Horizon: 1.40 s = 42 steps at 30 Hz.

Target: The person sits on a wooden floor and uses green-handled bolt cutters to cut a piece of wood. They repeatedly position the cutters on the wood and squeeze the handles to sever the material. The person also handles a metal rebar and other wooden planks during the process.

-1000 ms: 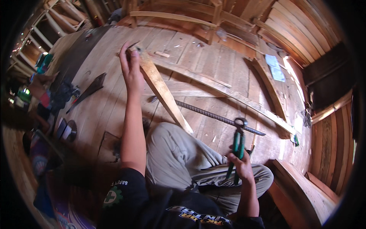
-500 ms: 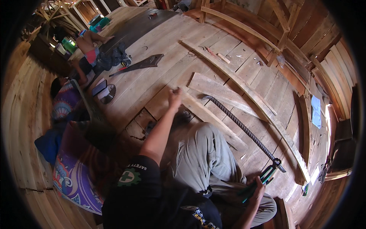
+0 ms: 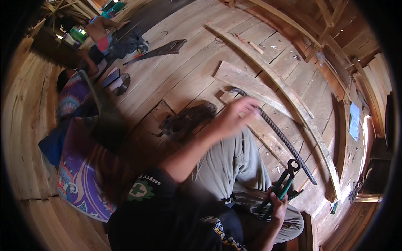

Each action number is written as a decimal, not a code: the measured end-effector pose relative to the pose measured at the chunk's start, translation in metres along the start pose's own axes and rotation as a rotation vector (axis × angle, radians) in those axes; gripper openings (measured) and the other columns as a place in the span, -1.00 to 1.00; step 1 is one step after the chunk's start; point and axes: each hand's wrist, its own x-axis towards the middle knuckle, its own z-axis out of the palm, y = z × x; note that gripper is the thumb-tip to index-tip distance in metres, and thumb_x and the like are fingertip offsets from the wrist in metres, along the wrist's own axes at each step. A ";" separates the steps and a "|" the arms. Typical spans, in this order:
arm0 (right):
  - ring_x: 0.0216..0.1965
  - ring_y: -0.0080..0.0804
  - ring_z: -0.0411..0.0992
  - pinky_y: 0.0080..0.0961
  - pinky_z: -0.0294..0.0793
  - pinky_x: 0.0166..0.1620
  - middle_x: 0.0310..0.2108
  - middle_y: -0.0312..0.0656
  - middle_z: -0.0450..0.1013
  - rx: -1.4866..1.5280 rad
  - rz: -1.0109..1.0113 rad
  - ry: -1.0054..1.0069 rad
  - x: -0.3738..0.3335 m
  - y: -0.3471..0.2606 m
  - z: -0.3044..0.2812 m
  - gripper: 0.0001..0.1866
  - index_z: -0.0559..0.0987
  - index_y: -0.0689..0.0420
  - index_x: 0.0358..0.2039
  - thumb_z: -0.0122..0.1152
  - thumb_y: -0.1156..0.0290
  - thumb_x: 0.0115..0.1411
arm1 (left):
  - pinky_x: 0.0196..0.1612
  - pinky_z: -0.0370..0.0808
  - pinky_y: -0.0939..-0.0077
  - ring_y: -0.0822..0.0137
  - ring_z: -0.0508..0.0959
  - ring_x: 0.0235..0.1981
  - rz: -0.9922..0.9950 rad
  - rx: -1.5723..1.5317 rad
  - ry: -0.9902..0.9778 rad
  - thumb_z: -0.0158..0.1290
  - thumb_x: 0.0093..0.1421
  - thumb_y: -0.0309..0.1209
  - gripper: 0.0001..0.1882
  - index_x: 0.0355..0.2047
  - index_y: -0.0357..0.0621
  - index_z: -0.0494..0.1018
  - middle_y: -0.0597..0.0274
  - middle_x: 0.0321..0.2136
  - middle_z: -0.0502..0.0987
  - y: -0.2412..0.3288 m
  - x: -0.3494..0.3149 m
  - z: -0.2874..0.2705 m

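My right hand (image 3: pixel 277 205) is wrapped round the green handles of a pair of pincers (image 3: pixel 289 175), whose dark rounded jaws point away from me. Beside them lies a ribbed steel bar (image 3: pixel 282 138), bent at its far end, slanting across the floorboards. My left hand (image 3: pixel 239 116) is raised over my knee and overlaps the bar in view; motion smears its fingers, so I cannot tell if it holds anything. Under it, a short wooden plank (image 3: pixel 268 140) is partly hidden. A dark curved piece (image 3: pixel 296 194) sticks out beside my right hand.
A wide board (image 3: pixel 247 85) and a long batten (image 3: pixel 272 69) lie beyond the bar. Further left are a handsaw (image 3: pixel 161 51), a circular saw blade (image 3: pixel 122 84) and a phone (image 3: pixel 112 78). Another person (image 3: pixel 98 35) lies at the far left near patterned purple cloth (image 3: pixel 79 180).
My left hand has left the end of the short plank and swung right, over my knee. The pincers have drawn back from the bar's near end and tilted more upright.
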 end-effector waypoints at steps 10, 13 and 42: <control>-0.47 -0.55 0.38 -0.60 0.37 -0.38 -0.44 -0.28 0.42 -0.257 0.051 -0.137 0.009 -0.039 0.034 -0.50 0.40 0.30 -0.01 0.29 0.34 0.08 | -0.04 0.49 0.51 0.40 0.54 -0.11 -0.097 -0.630 -0.165 -0.08 0.42 -0.33 -0.66 0.04 -0.37 0.34 0.13 -0.13 0.52 -0.013 -0.041 0.116; -0.42 -0.56 0.35 -0.55 0.36 -0.34 -0.43 -0.33 0.41 -0.290 0.036 -0.138 0.010 -0.027 0.032 -0.67 0.48 0.27 -0.13 0.24 0.39 0.12 | -0.15 0.50 0.54 0.45 0.55 -0.27 -0.162 -0.650 -0.163 -0.11 0.43 -0.35 -0.75 -0.16 -0.32 0.44 0.23 -0.35 0.55 -0.017 -0.039 0.115; -0.18 0.05 0.55 -0.10 0.52 -0.12 -0.29 0.08 0.57 -1.380 0.086 -0.111 0.081 -0.030 -0.069 -0.62 0.49 0.16 -0.08 0.25 0.35 0.07 | -0.11 0.44 0.39 0.36 0.46 -0.32 -0.307 -0.586 -0.105 -0.13 0.38 -0.41 -0.73 0.01 -0.28 0.34 0.13 -0.32 0.50 -0.041 -0.036 0.130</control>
